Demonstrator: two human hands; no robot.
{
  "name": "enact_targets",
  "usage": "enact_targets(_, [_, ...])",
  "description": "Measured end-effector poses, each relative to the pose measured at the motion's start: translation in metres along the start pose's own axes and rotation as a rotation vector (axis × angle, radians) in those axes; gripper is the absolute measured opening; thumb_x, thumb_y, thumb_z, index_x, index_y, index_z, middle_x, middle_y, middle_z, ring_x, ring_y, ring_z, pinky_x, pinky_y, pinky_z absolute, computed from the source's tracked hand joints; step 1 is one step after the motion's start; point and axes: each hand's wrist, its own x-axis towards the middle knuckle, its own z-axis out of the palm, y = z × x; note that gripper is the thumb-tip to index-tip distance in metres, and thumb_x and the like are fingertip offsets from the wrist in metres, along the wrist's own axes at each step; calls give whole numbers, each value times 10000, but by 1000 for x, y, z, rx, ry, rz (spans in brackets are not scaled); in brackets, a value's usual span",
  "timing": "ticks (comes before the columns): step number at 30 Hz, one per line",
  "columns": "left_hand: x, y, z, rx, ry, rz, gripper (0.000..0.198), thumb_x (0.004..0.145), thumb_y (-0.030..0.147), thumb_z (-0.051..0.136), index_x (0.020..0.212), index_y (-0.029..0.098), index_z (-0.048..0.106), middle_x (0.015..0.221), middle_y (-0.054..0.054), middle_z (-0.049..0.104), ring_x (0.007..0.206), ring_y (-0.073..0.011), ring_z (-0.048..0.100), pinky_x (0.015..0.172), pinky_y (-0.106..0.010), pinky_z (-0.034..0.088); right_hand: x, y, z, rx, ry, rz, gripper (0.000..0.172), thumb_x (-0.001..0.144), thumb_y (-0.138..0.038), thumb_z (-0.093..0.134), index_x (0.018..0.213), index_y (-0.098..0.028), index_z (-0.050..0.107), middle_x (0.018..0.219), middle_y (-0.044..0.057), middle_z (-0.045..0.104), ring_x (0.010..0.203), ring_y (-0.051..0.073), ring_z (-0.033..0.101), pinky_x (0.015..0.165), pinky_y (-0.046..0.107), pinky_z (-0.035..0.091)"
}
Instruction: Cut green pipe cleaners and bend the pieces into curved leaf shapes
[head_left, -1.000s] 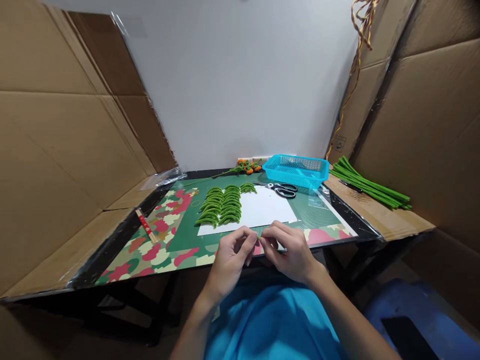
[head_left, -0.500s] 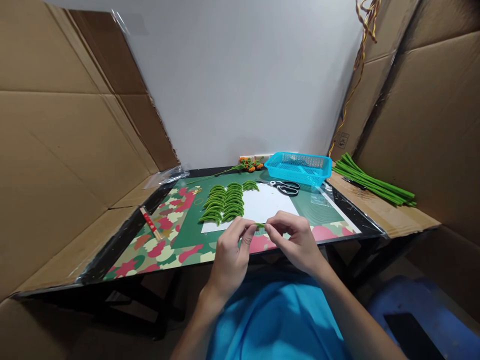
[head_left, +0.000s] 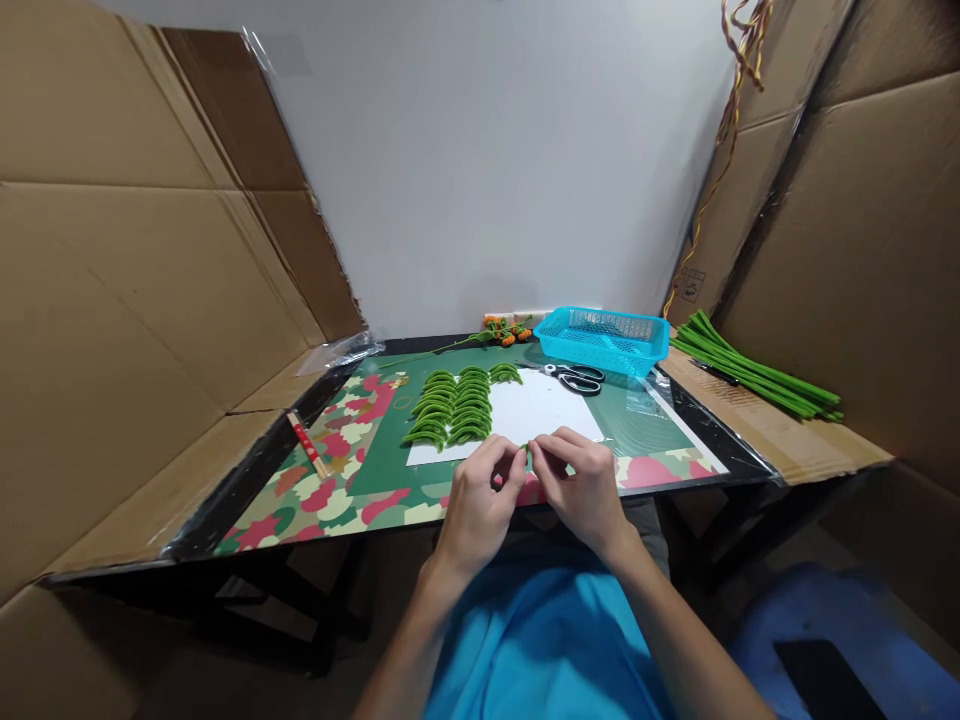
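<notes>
My left hand (head_left: 484,492) and my right hand (head_left: 576,482) meet over the table's near edge, both closed in a pinch. Between their fingertips is a short green pipe cleaner (head_left: 526,449), mostly hidden by the fingers. Just beyond them lies a sheet of white paper (head_left: 551,408). Curved green pipe-cleaner pieces (head_left: 471,403) rest on its left side in two full columns, with a short third column (head_left: 505,373) at the top. Black-handled scissors (head_left: 579,378) lie at the paper's far right corner.
A blue plastic basket (head_left: 604,345) stands at the back, beside orange flowers on a green stem (head_left: 506,332). Long green pipe cleaners (head_left: 757,370) lie on cardboard at right, near a black pen (head_left: 712,372). Chopsticks in a red wrapper (head_left: 307,443) lie at left. Cardboard walls (head_left: 150,260) flank the table.
My hands have come closer together, so less of the green pipe cleaner shows between the fingertips. The whole view has shifted slightly.
</notes>
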Motion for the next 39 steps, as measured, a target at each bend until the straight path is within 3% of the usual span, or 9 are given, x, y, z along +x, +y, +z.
enact_targets(4, [-1, 1, 4, 30, 44, -8, 290, 1067, 310, 518, 803, 197, 561, 770, 18, 558, 705, -142, 506, 676, -277, 381, -8, 4, 9, -110, 67, -88, 262, 1070, -203, 532, 872, -188, 703, 741, 15, 600, 612, 122, 540, 628, 248, 447])
enact_targets(9, [-3, 0, 10, 40, 149, -36, 281, 1060, 321, 522, 805, 206, 550, 766, 14, 574, 682, -149, 515, 656, -277, 389, -9, 8, 13, -136, 11, -116, 245, 1102, -197, 452, 1084, -188, 696, 916, 69, 694, 790, 165, 668, 740, 260, 523])
enact_targets(14, [-7, -3, 15, 82, 211, 21, 271, 1071, 281, 504, 810, 212, 520, 770, 14, 557, 692, -149, 518, 670, -276, 397, -10, 6, 13, -118, -4, -89, 236, 1090, -191, 476, 1028, -178, 703, 868, 55, 678, 737, 154, 644, 706, 253, 508])
enact_targets(18, [-10, -6, 18, 125, 174, 86, 276, 1089, 267, 465, 819, 218, 493, 806, 6, 546, 737, -158, 529, 704, -281, 409, -14, 6, 16, -143, 80, -122, 240, 1071, -179, 519, 939, -176, 720, 780, 38, 654, 659, 132, 609, 666, 238, 486])
enact_targets(23, [-10, -5, 19, 131, 151, 91, 300, 1096, 269, 426, 802, 224, 458, 819, 5, 515, 744, -164, 515, 709, -287, 407, -17, 10, 19, -168, 146, -167, 221, 1055, -169, 548, 962, -179, 748, 798, 51, 703, 661, 129, 645, 677, 232, 513])
enact_targets(29, [-8, 4, 14, -66, 79, -53, 315, 1116, 392, 408, 878, 220, 520, 813, 12, 561, 749, -162, 529, 730, -283, 407, -13, 6, 16, -58, 110, -131, 216, 1057, -183, 552, 1044, -183, 768, 894, 74, 759, 752, 148, 715, 723, 240, 558])
enact_targets(36, [-6, 0, 11, -263, 15, -217, 453, 1106, 528, 355, 778, 225, 436, 715, 24, 475, 678, -162, 454, 644, -295, 353, -12, 1, 13, 55, 74, -131, 204, 1035, -153, 588, 1091, -188, 782, 985, 83, 790, 850, 165, 752, 776, 252, 588])
enact_targets(39, [-5, -3, 10, -320, 8, -233, 460, 1095, 558, 361, 781, 227, 425, 730, 25, 443, 689, -162, 432, 649, -297, 359, -12, 2, 13, 55, 55, -132, 200, 1027, -150, 595, 1099, -183, 779, 977, 82, 785, 782, 151, 731, 722, 240, 573])
